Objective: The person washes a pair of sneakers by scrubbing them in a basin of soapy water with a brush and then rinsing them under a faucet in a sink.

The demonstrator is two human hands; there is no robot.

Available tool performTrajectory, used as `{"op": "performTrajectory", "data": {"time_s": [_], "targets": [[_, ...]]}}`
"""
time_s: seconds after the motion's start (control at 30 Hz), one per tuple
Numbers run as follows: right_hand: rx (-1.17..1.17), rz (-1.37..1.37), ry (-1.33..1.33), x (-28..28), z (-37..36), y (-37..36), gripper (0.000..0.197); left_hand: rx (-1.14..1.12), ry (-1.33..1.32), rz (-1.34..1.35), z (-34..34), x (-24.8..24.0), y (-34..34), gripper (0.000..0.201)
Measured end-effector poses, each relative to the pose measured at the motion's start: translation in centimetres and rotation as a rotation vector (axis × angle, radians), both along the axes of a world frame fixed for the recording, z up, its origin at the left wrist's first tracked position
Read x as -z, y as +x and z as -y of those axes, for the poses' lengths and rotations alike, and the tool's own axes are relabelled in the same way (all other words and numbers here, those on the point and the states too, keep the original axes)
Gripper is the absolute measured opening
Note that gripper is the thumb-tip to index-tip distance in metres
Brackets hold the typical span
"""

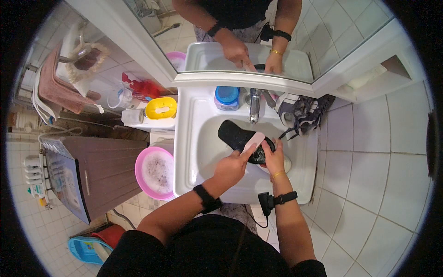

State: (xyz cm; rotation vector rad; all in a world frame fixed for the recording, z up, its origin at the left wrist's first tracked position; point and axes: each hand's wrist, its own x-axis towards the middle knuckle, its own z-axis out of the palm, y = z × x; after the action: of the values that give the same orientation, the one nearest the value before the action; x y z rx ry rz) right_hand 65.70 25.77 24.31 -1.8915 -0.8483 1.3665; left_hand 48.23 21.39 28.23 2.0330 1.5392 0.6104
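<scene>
The black insole (230, 135) (I think it is one) is inside the sink (183, 138), directly in front of both hands. The right hand (276, 159) pinches its near end between thumb and fingers. The left hand (230, 170) is curled around a pale pink brush (254, 141), with the index finger stretched along it, and presses it across the insole; bristles I cannot see.

In my judgement, the insole could slip from the right fingers if the left hand pushes too strongly, because its surface looks wet and only one end is held. The brush could also slide off and hit the right fingers, which are just beside it. Beyond the right hand, near the tap (254, 111), shoes (300, 113) lie with laces hanging down to the bowl; splashing could wet them, or a lace could be caught.

As for containers, to the left of the left hand a pink basin (138, 167) holds water with greyish foam (158, 171); a careless left elbow might knock it. Farther forward on that side, a yellow soap dish (152, 112) carries a pale piece. Ahead of the hands stands a blue-lidded jar (227, 97); its contents I cannot tell.
</scene>
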Motion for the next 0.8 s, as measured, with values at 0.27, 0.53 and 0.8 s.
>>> {"op": "performTrajectory", "data": {"time_s": [0.27,0.53,0.8], "targets": [[-0.102,0.044,0.027,0.6,-0.7,-0.7,0.048,-0.095,-0.215,-0.248,-5.4,5.7,-2.9,0.06],[0.08,-0.102,-0.161,1.6,-0.3,0.2,0.054,-0.066,-0.283,-0.276,-4.9,7.3,-0.3,0.067],[0.094,-0.012,-0.118,2.2,-3.1,1.3,0.044,-0.017,-0.152,-0.089,-1.5,2.3,5.0,0.069]]}}
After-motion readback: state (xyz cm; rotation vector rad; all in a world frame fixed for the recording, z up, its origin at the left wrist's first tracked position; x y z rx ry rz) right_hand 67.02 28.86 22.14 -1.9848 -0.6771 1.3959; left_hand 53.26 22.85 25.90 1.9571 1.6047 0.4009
